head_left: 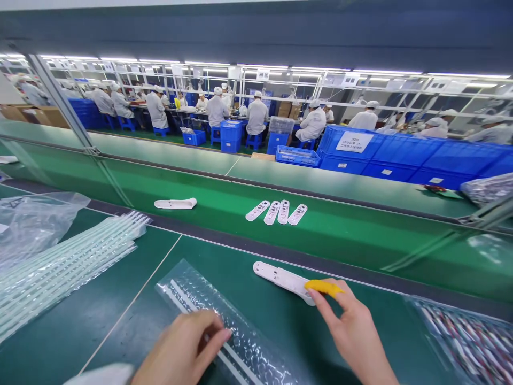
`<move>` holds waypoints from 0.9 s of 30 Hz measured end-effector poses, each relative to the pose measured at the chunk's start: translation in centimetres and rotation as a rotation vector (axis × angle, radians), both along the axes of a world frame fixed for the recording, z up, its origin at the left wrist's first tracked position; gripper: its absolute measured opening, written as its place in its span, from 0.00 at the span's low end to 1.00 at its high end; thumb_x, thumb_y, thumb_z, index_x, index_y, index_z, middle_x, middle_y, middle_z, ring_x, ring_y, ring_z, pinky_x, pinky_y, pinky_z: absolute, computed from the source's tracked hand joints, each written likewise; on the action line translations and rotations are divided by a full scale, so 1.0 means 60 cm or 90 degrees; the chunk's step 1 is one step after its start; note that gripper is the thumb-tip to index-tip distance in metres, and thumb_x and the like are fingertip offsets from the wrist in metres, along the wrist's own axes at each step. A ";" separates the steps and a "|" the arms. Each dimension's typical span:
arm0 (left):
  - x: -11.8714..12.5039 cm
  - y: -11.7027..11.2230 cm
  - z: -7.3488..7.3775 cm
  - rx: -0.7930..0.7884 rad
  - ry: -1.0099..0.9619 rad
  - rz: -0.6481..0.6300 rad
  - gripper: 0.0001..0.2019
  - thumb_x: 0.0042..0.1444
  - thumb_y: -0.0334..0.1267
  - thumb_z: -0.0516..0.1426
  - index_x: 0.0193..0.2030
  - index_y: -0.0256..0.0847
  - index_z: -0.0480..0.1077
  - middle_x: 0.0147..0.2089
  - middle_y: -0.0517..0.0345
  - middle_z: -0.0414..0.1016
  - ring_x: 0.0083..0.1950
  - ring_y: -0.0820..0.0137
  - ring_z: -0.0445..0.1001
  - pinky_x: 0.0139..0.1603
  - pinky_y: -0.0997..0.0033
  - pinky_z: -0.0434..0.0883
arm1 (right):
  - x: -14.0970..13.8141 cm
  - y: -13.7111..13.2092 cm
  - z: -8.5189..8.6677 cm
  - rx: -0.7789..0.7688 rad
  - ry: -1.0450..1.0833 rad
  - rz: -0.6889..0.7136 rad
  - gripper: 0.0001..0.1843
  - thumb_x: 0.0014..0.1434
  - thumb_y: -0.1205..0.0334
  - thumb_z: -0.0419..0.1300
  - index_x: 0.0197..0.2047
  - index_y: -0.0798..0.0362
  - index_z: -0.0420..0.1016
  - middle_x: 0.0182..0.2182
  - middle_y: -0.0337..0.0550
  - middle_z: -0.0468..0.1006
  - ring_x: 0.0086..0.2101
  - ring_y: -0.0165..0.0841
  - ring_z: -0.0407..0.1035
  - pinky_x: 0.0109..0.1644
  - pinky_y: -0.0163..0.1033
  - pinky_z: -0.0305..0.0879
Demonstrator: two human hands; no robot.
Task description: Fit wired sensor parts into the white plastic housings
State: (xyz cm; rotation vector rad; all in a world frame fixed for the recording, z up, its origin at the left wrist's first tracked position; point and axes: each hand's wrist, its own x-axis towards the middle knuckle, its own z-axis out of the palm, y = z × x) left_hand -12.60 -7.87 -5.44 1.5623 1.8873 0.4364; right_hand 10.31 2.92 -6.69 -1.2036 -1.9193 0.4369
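Note:
My left hand (188, 347) is over a clear bubble-textured bag (244, 315) with long white strips (182, 297) on it. Its thumb and index finger are pinched together; what is between them cannot be made out. On my right hand (350, 315), the index finger wears a yellow finger cover (325, 289). That finger and the thumb close on the near end of a long white plastic housing (280, 278), which lies on the green table. The fingertips hide part of its wide end.
Several white pieces with printed markings (297, 215) and another white housing (175, 203) lie on the green belt (216, 198). Bundled strips (72, 262) are left, bagged wires (468, 331) right. Blue crates (401, 152) and people in white (256, 115) are beyond.

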 end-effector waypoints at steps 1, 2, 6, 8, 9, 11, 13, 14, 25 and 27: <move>0.007 0.029 0.007 0.085 0.061 -0.050 0.06 0.56 0.37 0.52 0.35 0.43 0.69 0.33 0.59 0.72 0.34 0.66 0.71 0.35 0.68 0.68 | 0.006 0.002 -0.001 0.003 0.001 -0.003 0.18 0.55 0.47 0.52 0.26 0.49 0.74 0.26 0.44 0.76 0.28 0.36 0.70 0.31 0.40 0.68; 0.016 0.061 0.008 0.144 0.112 -0.107 0.11 0.53 0.30 0.54 0.43 0.43 0.67 0.42 0.56 0.71 0.41 0.63 0.70 0.39 0.65 0.68 | 0.011 0.001 -0.003 0.010 0.001 0.001 0.18 0.55 0.47 0.52 0.26 0.49 0.75 0.25 0.43 0.76 0.28 0.35 0.70 0.31 0.39 0.68; 0.049 0.167 -0.020 0.188 0.125 -0.148 0.23 0.44 0.22 0.60 0.49 0.38 0.65 0.51 0.48 0.66 0.52 0.57 0.63 0.50 0.58 0.64 | 0.025 -0.005 -0.009 0.062 -0.011 0.022 0.14 0.57 0.53 0.53 0.28 0.49 0.75 0.24 0.41 0.74 0.26 0.32 0.68 0.28 0.36 0.67; 0.052 0.186 -0.034 0.186 0.109 -0.156 0.17 0.44 0.22 0.60 0.42 0.37 0.69 0.48 0.49 0.68 0.50 0.58 0.65 0.49 0.60 0.65 | 0.033 -0.006 -0.006 0.086 -0.030 0.027 0.12 0.57 0.55 0.54 0.29 0.50 0.74 0.24 0.40 0.73 0.26 0.32 0.67 0.27 0.35 0.66; 0.050 0.185 -0.036 0.183 0.096 -0.157 0.15 0.44 0.23 0.60 0.40 0.38 0.69 0.45 0.51 0.69 0.48 0.60 0.67 0.47 0.62 0.66 | 0.037 -0.006 -0.003 0.097 -0.047 0.030 0.11 0.57 0.56 0.54 0.30 0.50 0.74 0.24 0.40 0.73 0.26 0.32 0.66 0.27 0.35 0.65; 0.044 0.166 -0.030 0.174 0.065 -0.156 0.12 0.47 0.27 0.60 0.39 0.41 0.69 0.39 0.57 0.70 0.40 0.65 0.69 0.41 0.67 0.68 | 0.042 -0.007 0.005 0.122 -0.089 0.047 0.09 0.57 0.58 0.54 0.30 0.50 0.73 0.24 0.40 0.73 0.26 0.31 0.65 0.28 0.36 0.64; 0.038 0.136 -0.015 0.167 0.037 -0.150 0.10 0.49 0.31 0.59 0.40 0.43 0.68 0.35 0.61 0.70 0.33 0.70 0.69 0.34 0.72 0.68 | 0.039 -0.010 0.014 0.142 -0.144 0.077 0.08 0.57 0.61 0.54 0.29 0.50 0.73 0.24 0.39 0.73 0.25 0.31 0.64 0.28 0.37 0.62; 0.035 0.120 -0.006 0.167 0.023 -0.143 0.09 0.50 0.32 0.58 0.40 0.44 0.68 0.34 0.62 0.69 0.31 0.71 0.68 0.31 0.74 0.67 | 0.035 -0.012 0.017 0.147 -0.175 0.095 0.08 0.56 0.62 0.54 0.28 0.50 0.73 0.23 0.39 0.72 0.25 0.31 0.64 0.27 0.37 0.60; 0.025 0.044 -0.019 0.200 -0.040 -0.130 0.08 0.52 0.36 0.55 0.40 0.44 0.67 0.32 0.60 0.66 0.27 0.71 0.66 0.26 0.74 0.66 | -0.016 -0.014 -0.019 -0.120 -0.510 0.127 0.15 0.54 0.66 0.55 0.17 0.51 0.67 0.16 0.36 0.71 0.21 0.30 0.62 0.28 0.35 0.52; 0.025 0.038 -0.021 0.217 -0.034 -0.125 0.08 0.52 0.36 0.55 0.40 0.44 0.67 0.32 0.60 0.67 0.26 0.71 0.66 0.25 0.74 0.67 | -0.016 -0.013 -0.018 -0.153 -0.523 0.156 0.14 0.56 0.65 0.53 0.20 0.50 0.69 0.19 0.36 0.73 0.23 0.31 0.63 0.28 0.35 0.52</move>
